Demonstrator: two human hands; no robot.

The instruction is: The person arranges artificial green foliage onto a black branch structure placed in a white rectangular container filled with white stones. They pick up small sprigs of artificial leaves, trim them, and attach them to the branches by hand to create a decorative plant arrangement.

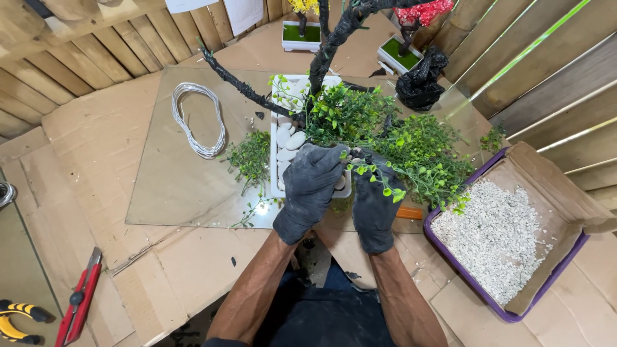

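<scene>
Both my hands wear dark gloves at the near end of a white rectangular pot (275,168) filled with white pebbles (290,142). A black-wrapped artificial tree trunk (324,54) rises from the pot, with a bare branch (241,85) reaching left. My left hand (310,190) is curled against the pot's near end. My right hand (375,204) grips a sprig of green plastic leaves (376,177) beside it. More green foliage (418,151) spreads to the right of the pot.
A coil of white wire (198,119) lies on the glass sheet (170,186). A purple tray (472,286) lined with cardboard holds white gravel (498,238). A red utility knife (78,302), yellow-handled pliers (16,319), a black bag (422,80) and two small potted trees (302,32) are around.
</scene>
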